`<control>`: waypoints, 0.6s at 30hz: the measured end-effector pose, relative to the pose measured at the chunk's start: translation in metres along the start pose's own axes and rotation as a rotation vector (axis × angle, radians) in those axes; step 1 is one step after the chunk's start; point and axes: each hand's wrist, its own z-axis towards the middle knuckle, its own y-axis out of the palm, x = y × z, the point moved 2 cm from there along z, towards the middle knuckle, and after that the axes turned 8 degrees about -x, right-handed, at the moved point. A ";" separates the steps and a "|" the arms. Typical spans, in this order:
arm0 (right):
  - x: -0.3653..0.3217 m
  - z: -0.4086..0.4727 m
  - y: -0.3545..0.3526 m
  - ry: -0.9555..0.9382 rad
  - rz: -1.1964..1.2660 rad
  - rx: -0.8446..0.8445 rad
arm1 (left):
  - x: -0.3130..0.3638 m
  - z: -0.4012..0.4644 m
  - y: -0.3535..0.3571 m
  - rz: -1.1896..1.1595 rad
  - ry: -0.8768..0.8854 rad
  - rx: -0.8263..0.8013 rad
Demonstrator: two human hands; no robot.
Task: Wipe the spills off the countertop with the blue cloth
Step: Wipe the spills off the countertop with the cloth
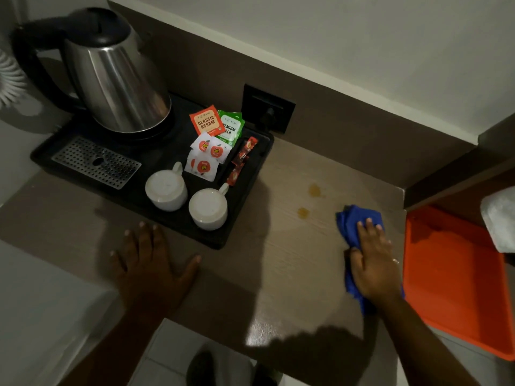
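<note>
The blue cloth [351, 224] lies bunched on the wooden countertop [295, 263] at the right. My right hand [373, 260] presses flat on top of it, fingers pointing away from me. Two small amber spills sit to the left of the cloth: one [315, 190] farther back, one [303, 212] nearer. Neither touches the cloth. My left hand [152, 263] rests flat on the counter with its fingers spread, just in front of the black tray, holding nothing.
A black tray [245, 218] at the back left holds a steel kettle [117, 79], two upturned white cups [207, 208], tea bags and sachets. An orange tray [451, 280] lies at the right edge. A wall socket [269, 108] is behind.
</note>
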 end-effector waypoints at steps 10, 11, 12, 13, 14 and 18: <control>-0.089 0.086 0.007 -0.154 -0.057 -0.079 | -0.009 0.009 0.012 0.060 -0.016 -0.034; -0.079 0.067 0.007 -0.239 -0.071 -0.116 | -0.009 0.009 0.012 0.064 -0.014 -0.035; -0.061 0.052 0.004 -0.281 -0.073 -0.121 | -0.009 0.010 0.011 0.072 -0.018 -0.025; -0.039 0.044 -0.002 -0.281 -0.062 -0.109 | -0.009 0.010 0.010 0.082 -0.024 -0.024; -0.019 0.044 -0.009 -0.236 -0.044 -0.085 | -0.009 0.008 0.010 0.092 -0.022 -0.035; -0.006 0.091 -0.022 0.126 -0.049 0.045 | -0.008 0.007 0.009 0.073 -0.022 -0.014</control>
